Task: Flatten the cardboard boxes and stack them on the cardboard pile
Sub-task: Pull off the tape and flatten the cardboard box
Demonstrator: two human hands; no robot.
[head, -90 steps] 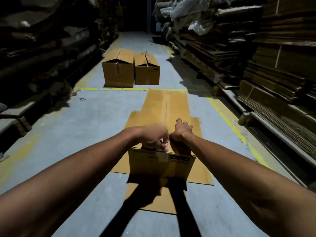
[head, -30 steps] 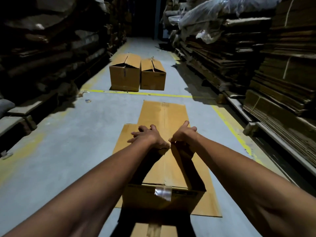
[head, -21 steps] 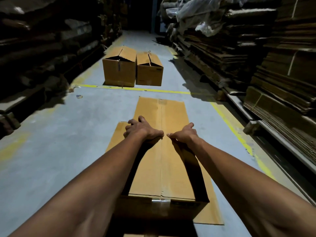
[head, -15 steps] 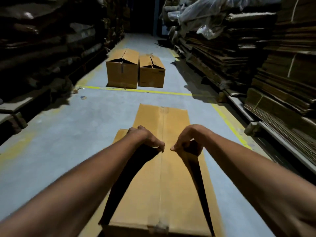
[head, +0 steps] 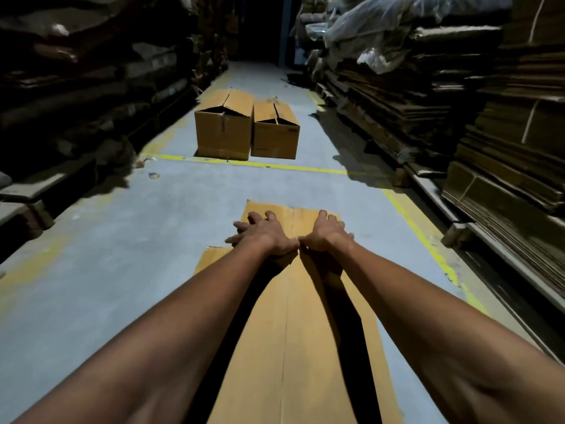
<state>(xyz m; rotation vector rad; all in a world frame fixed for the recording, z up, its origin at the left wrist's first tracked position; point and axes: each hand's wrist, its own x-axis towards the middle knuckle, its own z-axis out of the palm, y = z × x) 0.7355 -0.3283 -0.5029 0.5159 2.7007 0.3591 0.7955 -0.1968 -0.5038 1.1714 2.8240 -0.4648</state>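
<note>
Both my hands lie spread and flat, holding nothing; my left hand [head: 263,232] and my right hand [head: 327,232] press side by side, thumbs nearly touching, on the far end of the flattened box [head: 293,332], which lies along the floor [head: 128,270] straight ahead of me, on top of another flat sheet [head: 211,258] whose corner shows at the left. I judge the box light for its spread but awkward, stiff along the panels and floppy at the creases, so it will want to spring or fold at the centre seam (the line running between my wrists); the surface looks dry and not slippery, the edges thin enough to bend or tear if I pull at one corner. To shift it I would take the two long edges, one in each hand, near the middle. Two standing boxes [head: 224,130] wait beyond the yellow line [head: 275,166], side by side and touching, flaps loose; the stacks [head: 504,148] line the right.
</note>
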